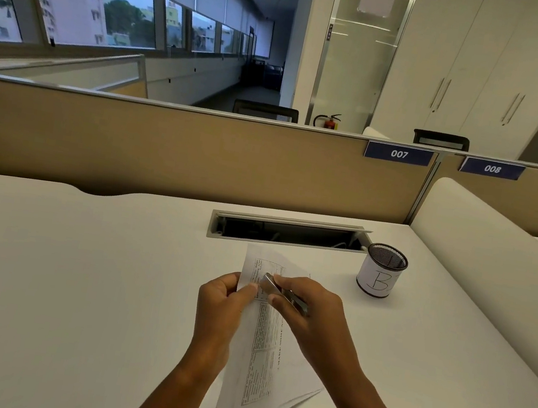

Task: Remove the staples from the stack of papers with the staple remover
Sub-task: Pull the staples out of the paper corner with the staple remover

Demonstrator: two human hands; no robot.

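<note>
A stack of printed papers (265, 352) is lifted off the white desk (77, 280), its far end raised and curled. My left hand (222, 304) pinches the left edge of the stack near its top. My right hand (309, 313) grips a slim metal staple remover (271, 285), whose tip presses on the paper right beside my left thumb. The staple itself is too small to make out.
A black mesh pen cup (380, 271) with a white label marked "B" stands at the right. An open cable tray slot (287, 232) lies just behind the papers. A tan partition (181, 153) closes the back; a white divider (480, 261) bounds the right.
</note>
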